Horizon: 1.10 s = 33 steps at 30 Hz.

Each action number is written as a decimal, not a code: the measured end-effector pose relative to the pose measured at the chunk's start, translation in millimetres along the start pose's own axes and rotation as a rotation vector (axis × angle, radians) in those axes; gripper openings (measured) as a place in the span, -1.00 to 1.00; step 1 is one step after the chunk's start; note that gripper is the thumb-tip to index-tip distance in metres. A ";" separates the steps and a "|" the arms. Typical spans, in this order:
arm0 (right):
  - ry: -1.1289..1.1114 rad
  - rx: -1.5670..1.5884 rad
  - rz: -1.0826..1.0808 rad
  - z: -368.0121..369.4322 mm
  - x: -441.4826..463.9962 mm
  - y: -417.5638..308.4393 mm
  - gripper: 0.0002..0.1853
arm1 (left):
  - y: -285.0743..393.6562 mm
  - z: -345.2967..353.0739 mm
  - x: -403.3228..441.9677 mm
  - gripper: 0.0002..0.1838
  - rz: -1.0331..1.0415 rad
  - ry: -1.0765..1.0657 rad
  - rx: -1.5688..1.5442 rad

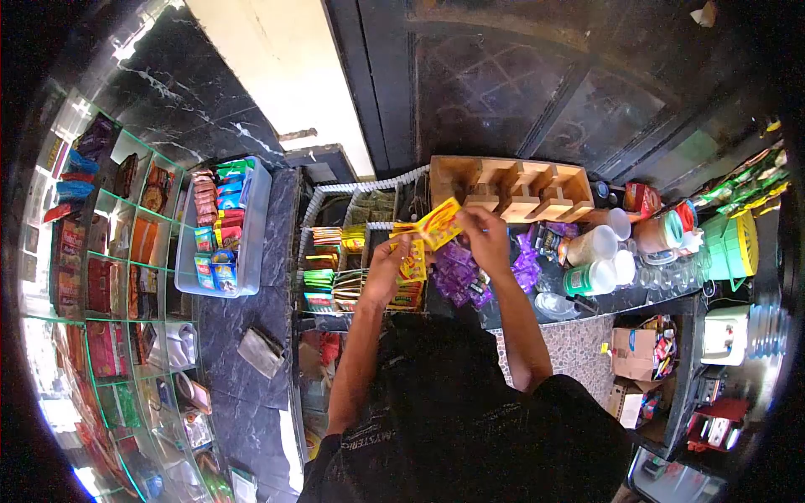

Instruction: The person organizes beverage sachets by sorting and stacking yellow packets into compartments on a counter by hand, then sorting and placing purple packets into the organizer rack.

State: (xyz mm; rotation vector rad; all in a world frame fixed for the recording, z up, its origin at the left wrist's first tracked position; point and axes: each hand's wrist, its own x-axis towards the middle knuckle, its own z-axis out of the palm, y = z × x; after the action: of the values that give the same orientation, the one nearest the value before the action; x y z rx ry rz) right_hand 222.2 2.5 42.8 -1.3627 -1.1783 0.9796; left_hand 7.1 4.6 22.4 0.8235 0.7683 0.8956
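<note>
Yellow packets with red print (439, 224) are between my two hands, above the counter. My left hand (387, 267) is closed on yellow packets at their lower left. The fingers of my right hand (484, 233) pinch the upper right edge of a yellow packet. Below and left of the hands, a white-edged divided rack (319, 204) holds rows of colourful sachets (319, 279). Purple packets (457, 275) lie in a heap just right of my left hand and beneath my right hand.
A wooden compartment box (570, 180) stands behind the hands. Jars (593, 244) and a green-yellow container (731, 245) are at right. A clear plastic bin (258, 205) of packets sits left, beside glass shelves (113, 256). A folded pouch (262, 353) lies on the dark counter.
</note>
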 end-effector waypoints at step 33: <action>-0.470 -0.450 -0.518 19.6 -23.0 -42.8 -0.14 | 15.0 7.8 -4.8 -0.43 0.080 -0.104 -0.103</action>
State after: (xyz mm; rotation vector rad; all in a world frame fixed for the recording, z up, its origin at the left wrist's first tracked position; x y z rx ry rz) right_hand 193.1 -17.3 81.7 -1.0824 -2.0811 0.6901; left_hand 6.4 3.9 39.9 0.8077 0.5973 0.9480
